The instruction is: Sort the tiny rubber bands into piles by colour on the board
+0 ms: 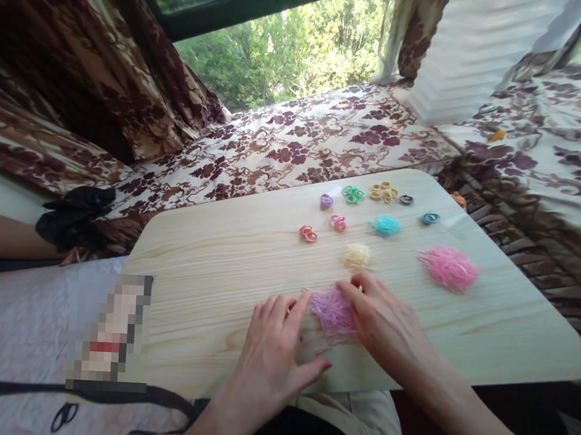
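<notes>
On the light wooden board, a loose pile of thin, strand-like purple bands (333,310) lies between my two hands. My left hand (276,346) rests on its left, fingertips down on the wood at the pile's edge and thumb spread away toward me. Against the pile's right side is my right hand (377,316), its fingers curled down and its thumb stretched over the upper edge. Whatever those curled fingers hold is hidden. Just beyond them sits a small cream pile (357,255) of similar bands.
Farther back on the board (211,252) are a turquoise pile (386,225), green rings (353,195), yellow rings (383,192), pink rings (337,223) and red rings (308,233). A larger pink pile (448,269) lies at right. A pixelated patch (114,331) covers something at left.
</notes>
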`<action>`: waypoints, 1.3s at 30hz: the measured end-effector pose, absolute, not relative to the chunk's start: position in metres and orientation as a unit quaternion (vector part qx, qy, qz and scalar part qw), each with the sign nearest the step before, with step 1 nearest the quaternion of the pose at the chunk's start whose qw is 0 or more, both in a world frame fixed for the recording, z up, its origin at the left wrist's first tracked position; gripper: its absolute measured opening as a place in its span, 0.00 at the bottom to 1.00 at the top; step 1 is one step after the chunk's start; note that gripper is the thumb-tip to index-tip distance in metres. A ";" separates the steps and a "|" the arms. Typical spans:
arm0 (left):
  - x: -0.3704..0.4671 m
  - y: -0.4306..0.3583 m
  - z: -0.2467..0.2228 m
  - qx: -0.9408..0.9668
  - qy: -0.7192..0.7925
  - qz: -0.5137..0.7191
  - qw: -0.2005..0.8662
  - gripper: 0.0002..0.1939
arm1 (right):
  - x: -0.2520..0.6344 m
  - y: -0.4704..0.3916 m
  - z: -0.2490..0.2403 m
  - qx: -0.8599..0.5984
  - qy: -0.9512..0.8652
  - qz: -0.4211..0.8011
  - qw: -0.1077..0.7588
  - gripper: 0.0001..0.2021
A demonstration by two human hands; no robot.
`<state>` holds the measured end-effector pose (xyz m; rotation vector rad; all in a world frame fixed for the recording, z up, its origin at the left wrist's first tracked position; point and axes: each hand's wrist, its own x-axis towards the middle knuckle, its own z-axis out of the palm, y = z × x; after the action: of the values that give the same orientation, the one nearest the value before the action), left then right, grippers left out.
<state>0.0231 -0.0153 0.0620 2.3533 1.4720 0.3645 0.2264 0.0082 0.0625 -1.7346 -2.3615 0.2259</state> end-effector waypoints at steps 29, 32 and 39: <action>0.031 -0.011 0.070 0.799 0.559 0.101 0.196 0.29 | 0.257 -0.012 0.045 -0.579 -0.791 0.105 0.168 0.11; 0.038 -0.010 0.072 0.804 0.548 0.101 0.208 0.26 | 0.250 -0.013 0.047 -0.569 -0.787 0.156 0.179 0.12; 0.037 -0.014 0.069 0.786 0.571 0.109 0.211 0.36 | 0.257 -0.028 0.040 -0.571 -0.773 0.224 0.165 0.20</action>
<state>0.0370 -0.0144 0.0689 2.1828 1.5880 0.3017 0.2565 -0.0283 0.0400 -1.6262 -2.2022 0.6381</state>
